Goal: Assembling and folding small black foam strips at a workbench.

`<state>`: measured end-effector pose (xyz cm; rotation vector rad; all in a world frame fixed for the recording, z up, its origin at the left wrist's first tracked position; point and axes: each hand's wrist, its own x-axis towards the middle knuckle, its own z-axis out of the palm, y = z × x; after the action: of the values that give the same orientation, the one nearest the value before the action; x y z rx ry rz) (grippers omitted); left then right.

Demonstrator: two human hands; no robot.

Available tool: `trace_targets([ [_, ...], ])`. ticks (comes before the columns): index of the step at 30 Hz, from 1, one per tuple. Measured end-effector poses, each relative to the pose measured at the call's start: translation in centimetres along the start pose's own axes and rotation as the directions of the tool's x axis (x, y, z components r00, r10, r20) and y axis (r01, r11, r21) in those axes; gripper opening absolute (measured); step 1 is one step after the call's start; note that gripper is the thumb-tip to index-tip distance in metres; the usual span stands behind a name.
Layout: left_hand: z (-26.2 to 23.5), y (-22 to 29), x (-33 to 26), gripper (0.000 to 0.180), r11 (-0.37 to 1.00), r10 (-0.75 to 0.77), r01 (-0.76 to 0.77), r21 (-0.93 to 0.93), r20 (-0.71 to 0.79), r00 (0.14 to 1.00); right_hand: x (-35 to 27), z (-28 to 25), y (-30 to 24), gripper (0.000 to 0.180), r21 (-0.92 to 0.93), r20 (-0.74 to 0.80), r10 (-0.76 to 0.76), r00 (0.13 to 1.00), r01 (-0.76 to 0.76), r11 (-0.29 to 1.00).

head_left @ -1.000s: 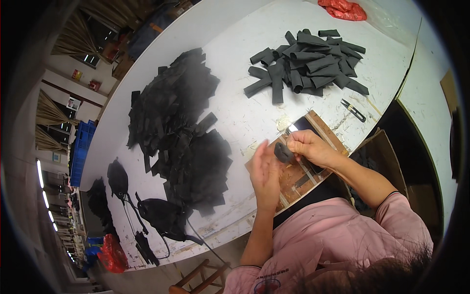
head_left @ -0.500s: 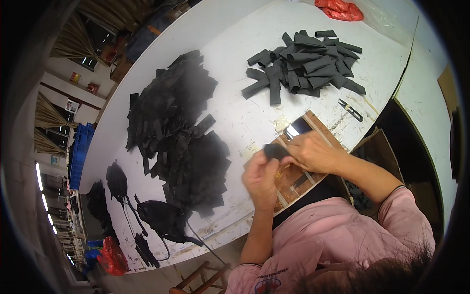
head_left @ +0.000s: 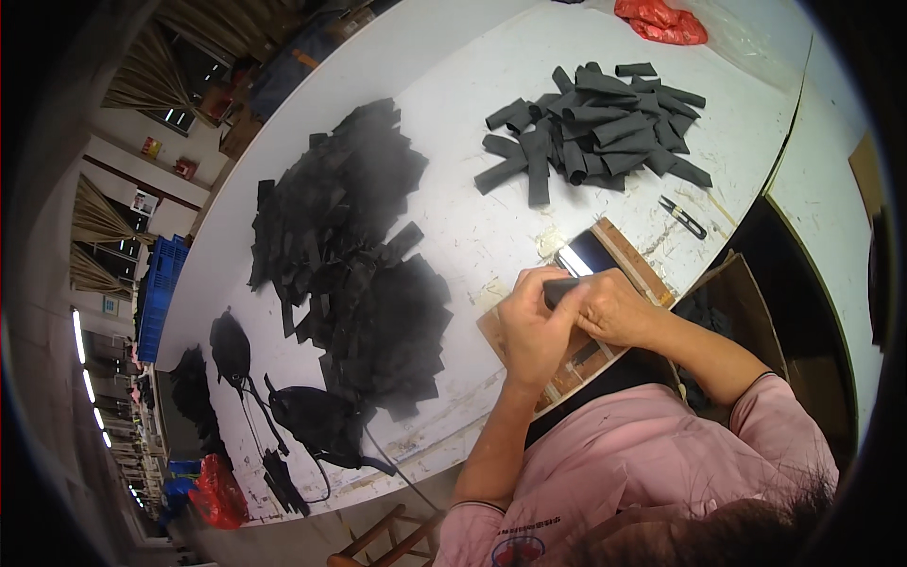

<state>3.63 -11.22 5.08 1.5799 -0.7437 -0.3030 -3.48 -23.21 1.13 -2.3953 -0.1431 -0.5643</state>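
Observation:
My left hand (head_left: 535,321) and my right hand (head_left: 616,306) meet over a wooden board (head_left: 635,262) at the table's near edge. Between them is a small dark fabric piece (head_left: 560,292), pinched by the left thumb and fingers. My right fingers are curled against its right side; their tips are partly hidden. A shiny flat metal piece (head_left: 587,253) lies on the board just beyond the hands. Farther off, dark fabric tubes (head_left: 605,123) form a loose heap. To the left spreads a big pile of flat black fabric pieces (head_left: 331,217).
Black thread snips (head_left: 682,217) rest right of the board. Black pouches with cords (head_left: 316,425) lie at the left. A red plastic bag (head_left: 659,21) is at the far edge. Below the table's right side stands an open cardboard box (head_left: 753,293); a wooden stool (head_left: 397,537) is lower down.
Both hands have shifted a little and drawn together, the left one moving right with the fabric piece. Less of the fabric shows between the fingers now.

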Motion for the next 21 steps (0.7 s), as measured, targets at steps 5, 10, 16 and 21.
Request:
trace_targets([
  [5, -0.6, 1.0, -0.8, 0.019, 0.910, 0.117, -0.134, -0.394, -0.065, 0.991, 0.2, -1.3, -0.6, 0.016, -0.048, 0.051, 0.016, 0.999, -0.013, 0.999],
  [10, -1.6, 1.3, 0.0, 0.019, 0.825, 0.256, -0.238, -0.512, -0.036, 0.966, 1.2, -2.4, -1.6, 0.018, -0.005, -0.020, -0.051, 0.998, 0.051, 0.999],
  [16, -1.9, 1.4, -0.1, 0.018, 0.840, 0.187, -0.183, -0.512, -0.044, 0.981, 0.8, -0.7, -0.3, 0.021, 0.018, -0.138, -0.139, 0.981, 0.143, 0.990],
  [21, -2.2, 1.3, 0.1, 0.017, 0.923, 0.223, -0.200, -0.329, 0.033, 0.974, 0.5, 0.4, 0.2, 0.020, -0.003, -0.165, -0.174, 0.971, 0.176, 0.984],
])
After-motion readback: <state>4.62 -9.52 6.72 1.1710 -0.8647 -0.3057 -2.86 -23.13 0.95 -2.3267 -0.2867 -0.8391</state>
